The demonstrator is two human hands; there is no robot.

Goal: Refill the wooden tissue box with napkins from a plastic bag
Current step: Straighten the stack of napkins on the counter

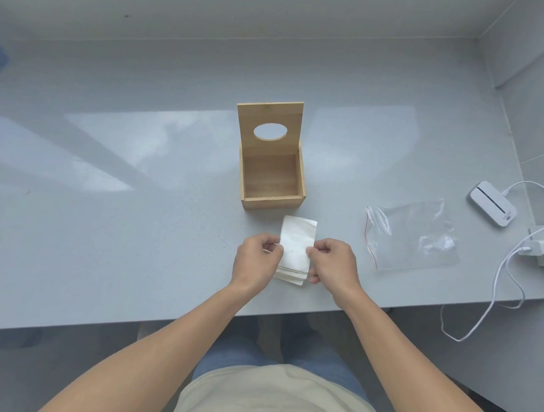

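Two hands, left hand and right hand, pinching white, flat-folded napkins at opposite edges.

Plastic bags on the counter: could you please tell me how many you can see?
1. The plastic bag lies flat on the counter, right of the wooden box and the napkins, near the white charger. It looks empty. No others show.
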